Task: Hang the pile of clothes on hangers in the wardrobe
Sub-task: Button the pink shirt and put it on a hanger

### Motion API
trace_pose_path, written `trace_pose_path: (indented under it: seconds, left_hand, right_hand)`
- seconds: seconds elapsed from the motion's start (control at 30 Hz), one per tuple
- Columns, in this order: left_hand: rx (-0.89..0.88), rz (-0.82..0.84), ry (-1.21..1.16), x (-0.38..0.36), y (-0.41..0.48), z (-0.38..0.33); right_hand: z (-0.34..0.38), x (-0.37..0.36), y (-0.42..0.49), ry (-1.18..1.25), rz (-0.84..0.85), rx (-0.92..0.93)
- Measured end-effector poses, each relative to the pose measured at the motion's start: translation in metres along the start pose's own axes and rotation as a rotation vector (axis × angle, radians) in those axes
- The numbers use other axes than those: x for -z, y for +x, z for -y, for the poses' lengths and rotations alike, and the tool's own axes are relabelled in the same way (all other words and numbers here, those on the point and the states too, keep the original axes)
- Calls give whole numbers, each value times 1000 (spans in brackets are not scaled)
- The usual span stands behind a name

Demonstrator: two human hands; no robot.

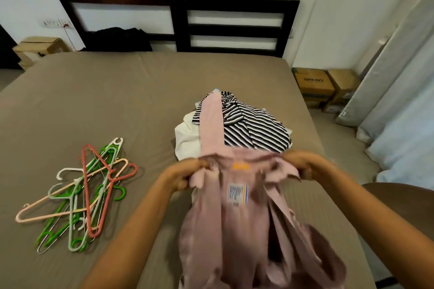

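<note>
Pink shirt held by its shoulders, hanging below both hands, likely to open it for a hanger | left hand grips one shoulder | right hand grips the other | clothes pile just beyond hands | hangers left of left hand, ready

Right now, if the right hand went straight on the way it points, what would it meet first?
Probably the striped shirt, lying just beyond the right hand, which grips the pink shirt. Depth is unclear; it might pass above.
</note>
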State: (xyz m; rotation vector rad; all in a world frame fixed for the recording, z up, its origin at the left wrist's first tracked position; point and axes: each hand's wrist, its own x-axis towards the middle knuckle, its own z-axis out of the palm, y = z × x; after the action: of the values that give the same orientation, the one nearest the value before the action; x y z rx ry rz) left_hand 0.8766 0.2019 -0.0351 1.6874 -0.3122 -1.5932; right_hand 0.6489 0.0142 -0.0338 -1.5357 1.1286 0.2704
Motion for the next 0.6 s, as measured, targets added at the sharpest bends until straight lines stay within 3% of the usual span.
trace_pose_path:
  seconds: [0.07, 0.13, 0.2, 0.27, 0.33, 0.37, 0.4, 0.47, 0.53, 0.6]
  left_hand:
    - [-180, -177, -269, -10, 23, -31]
    - [-349, -231, -409, -28, 38, -65]
    - [-479, -234, -483, -46, 48, -94]
    - [-558, -122, -513, -59, 57, -117]
    - [-673, 39, -386, -64, 72, -127]
    - [-727, 67, -200, -59, 84, -127]
    - [-755, 34, 60, -53, 98, -123]
    - [-725, -213, 543, -40, 122, -99]
    - [-648, -371, 633, -29, 138, -52]
    - [-559, -429, 567, -20, 145, 10]
  right_hand:
    - [36, 6, 31, 562, -108, 123]
    - [77, 5, 46, 899, -176, 251]
    - [110, 1, 57, 1024, -242, 339]
    - [130, 1, 74, 1061, -309, 409]
    - [136, 6, 91, 989, -330, 492]
    - [131, 8, 102, 895, -295, 553]
    - [121, 10, 112, 745, -277, 558]
    - [84, 2, 128, 387, -352, 508]
    - [27, -17, 137, 55, -519, 460]
    - [-39, -46, 132, -143, -565, 426]
